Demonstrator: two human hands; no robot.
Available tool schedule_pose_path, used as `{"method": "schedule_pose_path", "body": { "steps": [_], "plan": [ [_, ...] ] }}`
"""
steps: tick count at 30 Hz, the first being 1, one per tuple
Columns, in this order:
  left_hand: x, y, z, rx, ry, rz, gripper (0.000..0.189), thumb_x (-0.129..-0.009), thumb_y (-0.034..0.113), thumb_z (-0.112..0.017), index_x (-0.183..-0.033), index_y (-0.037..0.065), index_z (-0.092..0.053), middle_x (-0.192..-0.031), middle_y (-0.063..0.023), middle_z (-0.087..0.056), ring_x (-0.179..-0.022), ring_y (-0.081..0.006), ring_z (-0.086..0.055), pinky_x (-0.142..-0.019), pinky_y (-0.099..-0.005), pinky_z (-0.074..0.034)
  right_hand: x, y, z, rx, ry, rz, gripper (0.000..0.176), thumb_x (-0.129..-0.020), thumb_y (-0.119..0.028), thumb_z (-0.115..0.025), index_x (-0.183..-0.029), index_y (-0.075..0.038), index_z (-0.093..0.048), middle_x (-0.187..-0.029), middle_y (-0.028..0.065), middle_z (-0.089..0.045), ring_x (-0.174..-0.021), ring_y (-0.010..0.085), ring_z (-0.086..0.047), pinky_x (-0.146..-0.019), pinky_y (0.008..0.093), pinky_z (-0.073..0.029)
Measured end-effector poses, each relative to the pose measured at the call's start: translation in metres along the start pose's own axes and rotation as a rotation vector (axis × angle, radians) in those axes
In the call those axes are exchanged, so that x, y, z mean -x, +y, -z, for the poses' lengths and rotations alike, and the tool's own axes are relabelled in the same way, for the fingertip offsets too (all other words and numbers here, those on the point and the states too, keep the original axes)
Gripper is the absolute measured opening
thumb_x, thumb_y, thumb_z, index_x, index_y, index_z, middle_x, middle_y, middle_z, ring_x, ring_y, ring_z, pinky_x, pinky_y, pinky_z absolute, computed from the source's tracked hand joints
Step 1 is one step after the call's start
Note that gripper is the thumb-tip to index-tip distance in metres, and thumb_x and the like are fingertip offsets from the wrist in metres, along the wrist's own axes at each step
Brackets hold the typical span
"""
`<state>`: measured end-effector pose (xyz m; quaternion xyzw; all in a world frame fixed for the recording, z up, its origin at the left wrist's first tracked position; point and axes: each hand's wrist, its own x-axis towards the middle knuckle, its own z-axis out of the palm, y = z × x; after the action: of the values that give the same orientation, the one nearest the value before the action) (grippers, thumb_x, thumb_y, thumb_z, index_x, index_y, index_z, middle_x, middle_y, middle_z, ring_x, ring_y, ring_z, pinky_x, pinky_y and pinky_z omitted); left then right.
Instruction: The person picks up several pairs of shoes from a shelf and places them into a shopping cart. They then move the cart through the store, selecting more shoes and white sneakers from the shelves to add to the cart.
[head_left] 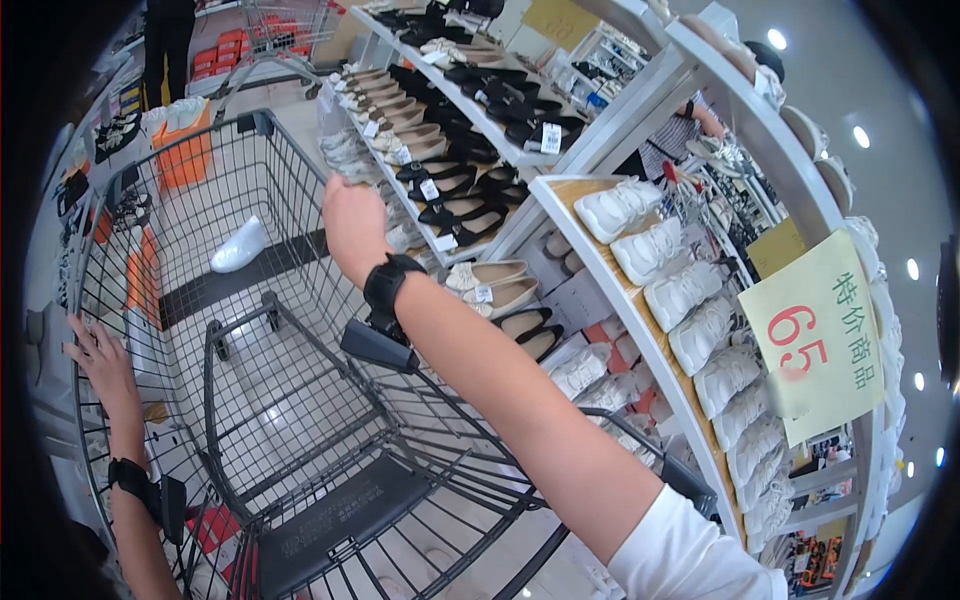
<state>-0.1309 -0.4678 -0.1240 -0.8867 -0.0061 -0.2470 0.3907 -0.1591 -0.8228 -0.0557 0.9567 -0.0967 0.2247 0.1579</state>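
A dark wire shopping cart [290,400] stands in front of me, with a small white object [238,246] lying inside its basket. My left hand [98,362] rests at the cart's left rim, its fingers spread apart and nothing in them. At the cart's right rim is my right hand [354,222], its fingers curled closed with the back of the hand towards me. Whatever the right fingers hold, if anything, is hidden. Both wrists wear black bands.
Shelves of black and beige flat shoes [470,215] stand right of the cart. Closer on the right are white sneakers [700,335] on a slanted shelf and a yellow price sign [820,335]. Another cart [275,40] and a person in dark trousers [168,50] are ahead.
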Motion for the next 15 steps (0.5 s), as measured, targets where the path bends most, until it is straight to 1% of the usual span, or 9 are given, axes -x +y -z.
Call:
{"method": "schedule_pose_path", "body": {
  "steps": [1,2,4,5,8,9,12,14,15],
  "plan": [
    [0.001,-0.002,-0.001,0.048,0.043,0.009,0.018,-0.079,0.016,-0.052,-0.093,0.01,-0.059,-0.113,-0.007,-0.046,-0.13,-0.0345,-0.022,-0.098,-0.0484,-0.023,0.001,0.001,0.003,0.019,-0.035,0.03,0.024,-0.073,-0.007,-0.057,-0.093,0.001,-0.049,-0.065,0.0088,-0.063,-0.06,0.0206,-0.064,-0.05,0.0292,-0.05],
    [0.001,-0.002,-0.001,0.049,0.04,0.02,0.018,-0.079,0.016,-0.052,-0.093,0.01,-0.059,-0.113,-0.007,-0.046,-0.13,-0.0345,-0.022,-0.098,-0.0484,-0.023,0.0,0.003,0.005,0.021,-0.026,0.037,0.024,-0.073,-0.007,-0.057,-0.093,0.001,-0.049,-0.065,0.0088,-0.063,-0.06,0.0206,-0.064,-0.05,0.0292,-0.05],
    [0.0,-0.006,0.002,0.075,0.023,0.048,0.017,-0.078,0.016,-0.052,-0.092,0.01,-0.06,-0.11,-0.0071,-0.046,-0.13,-0.0343,-0.022,-0.098,-0.0483,-0.022,0.002,0.001,0.006,-0.108,-0.06,-0.105,0.021,-0.074,-0.006,-0.055,-0.093,0.0,-0.049,-0.066,0.0106,-0.063,-0.062,0.0223,-0.064,-0.052,0.031,-0.051],
    [0.001,-0.007,0.006,0.071,0.039,0.058,0.016,-0.078,0.016,-0.052,-0.09,0.01,-0.061,-0.109,-0.0071,-0.047,-0.13,-0.0346,-0.022,-0.098,-0.0482,-0.022,0.003,0.002,0.006,-0.114,-0.062,-0.088,0.018,-0.075,-0.005,-0.053,-0.093,-0.001,-0.05,-0.066,0.0111,-0.063,-0.063,0.0237,-0.064,-0.054,0.0325,-0.051],
    [0.005,-0.015,0.012,0.053,0.04,0.028,0.017,-0.077,0.016,-0.053,-0.09,0.01,-0.061,-0.108,-0.0071,-0.047,-0.129,-0.0356,-0.022,-0.098,-0.0489,-0.022,0.009,0.002,0.006,-0.102,0.002,-0.073,0.012,-0.076,-0.006,-0.053,-0.087,-0.003,-0.052,-0.067,0.0097,-0.063,-0.064,0.0233,-0.065,-0.053,0.0316,-0.051],
    [0.007,-0.017,0.014,0.026,0.061,0.024,0.017,-0.077,0.015,-0.053,-0.091,0.01,-0.061,-0.107,-0.0081,-0.047,-0.129,-0.0367,-0.022,-0.097,-0.0502,-0.023,0.011,0.002,0.006,-0.082,0.019,-0.067,0.01,-0.076,-0.007,-0.054,-0.086,-0.004,-0.052,-0.065,0.0089,-0.063,-0.063,0.0222,-0.065,-0.052,0.0299,-0.051],
    [0.012,-0.022,0.019,0.041,0.052,0.006,0.019,-0.076,0.013,-0.052,-0.092,0.006,-0.06,-0.11,-0.0109,-0.048,-0.128,-0.0394,-0.021,-0.097,-0.0522,-0.022,0.018,0.003,0.013,-0.031,0.011,-0.064,0.011,-0.076,-0.008,-0.055,-0.086,-0.003,-0.052,-0.064,0.0077,-0.063,-0.061,0.021,-0.065,-0.051,0.0285,-0.051],
    [0.019,-0.026,0.022,0.074,0.022,0.0,0.019,-0.075,0.013,-0.053,-0.091,0.006,-0.06,-0.11,-0.0113,-0.048,-0.128,-0.0393,-0.022,-0.097,-0.0527,-0.023,0.026,0.004,0.018,-0.009,0.019,-0.052,0.014,-0.075,-0.007,-0.056,-0.087,-0.003,-0.051,-0.063,0.0073,-0.063,-0.06,0.0204,-0.065,-0.05,0.0277,-0.051],
    [0.022,-0.028,0.023,0.072,0.033,-0.001,0.018,-0.075,0.013,-0.054,-0.09,0.007,-0.062,-0.108,-0.0106,-0.048,-0.128,-0.0387,-0.023,-0.096,-0.0523,-0.023,0.029,0.003,0.02,-0.002,-0.033,-0.059,0.021,-0.075,-0.01,-0.057,-0.093,-0.002,-0.05,-0.068,0.0063,-0.064,-0.06,0.0185,-0.065,-0.044,0.0293,-0.05]
  ]
}}
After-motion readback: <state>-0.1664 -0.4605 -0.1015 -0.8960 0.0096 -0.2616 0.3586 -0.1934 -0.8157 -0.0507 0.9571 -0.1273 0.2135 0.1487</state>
